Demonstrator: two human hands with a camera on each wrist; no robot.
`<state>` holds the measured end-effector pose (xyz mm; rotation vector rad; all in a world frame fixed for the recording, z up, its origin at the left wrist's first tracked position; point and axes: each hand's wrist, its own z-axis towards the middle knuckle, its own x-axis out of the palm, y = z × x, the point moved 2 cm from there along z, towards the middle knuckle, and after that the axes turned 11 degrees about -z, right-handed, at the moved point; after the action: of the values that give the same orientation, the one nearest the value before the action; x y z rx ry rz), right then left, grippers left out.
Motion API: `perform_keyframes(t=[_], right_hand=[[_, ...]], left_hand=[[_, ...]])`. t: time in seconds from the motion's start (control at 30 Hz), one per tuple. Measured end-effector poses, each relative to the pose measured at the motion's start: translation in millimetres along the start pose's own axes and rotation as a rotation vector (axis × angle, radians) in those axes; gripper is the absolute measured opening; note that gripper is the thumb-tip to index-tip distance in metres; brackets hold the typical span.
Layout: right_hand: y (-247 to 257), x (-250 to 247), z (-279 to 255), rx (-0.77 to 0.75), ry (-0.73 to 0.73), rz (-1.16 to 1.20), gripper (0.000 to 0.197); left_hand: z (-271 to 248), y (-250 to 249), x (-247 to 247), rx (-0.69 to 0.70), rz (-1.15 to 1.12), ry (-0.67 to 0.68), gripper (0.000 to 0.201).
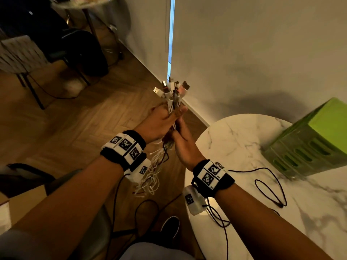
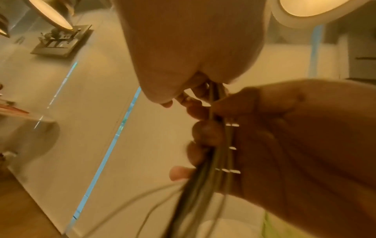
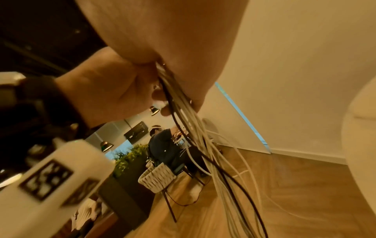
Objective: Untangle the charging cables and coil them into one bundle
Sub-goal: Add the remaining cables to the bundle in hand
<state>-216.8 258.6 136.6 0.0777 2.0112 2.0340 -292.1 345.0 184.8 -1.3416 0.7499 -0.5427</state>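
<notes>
My left hand [image 1: 159, 122] and my right hand [image 1: 183, 145] both grasp the charging cables [image 1: 173, 102] at mid-frame, plugs up. The tails [image 1: 150, 177] hang loose over the floor; if my grip slackens, they can slide and tangle again.

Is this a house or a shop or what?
Probably a home or a café-like dining room. There's a round marble table, a wood floor, and woven chairs by a hedge-like planter where another person sits.

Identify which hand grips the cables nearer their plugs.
The left hand: it holds the cables just under the plugs; the right hand grips lower.
</notes>
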Motion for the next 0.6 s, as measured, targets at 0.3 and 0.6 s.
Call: perform_keyframes(t=[0.3, 0.6], right_hand=[[-0.1, -5.7, 3.0, 0.215, 0.174, -0.047, 0.026], [19.1, -53.2, -25.7, 0.344, 0.044, 0.346, 0.025]], left_hand=[[14.5, -8.3, 5.5, -0.288, -0.069, 0.09, 0.045], [-27.3, 55.6, 56.1, -0.422, -0.237, 0.653, 0.049]])
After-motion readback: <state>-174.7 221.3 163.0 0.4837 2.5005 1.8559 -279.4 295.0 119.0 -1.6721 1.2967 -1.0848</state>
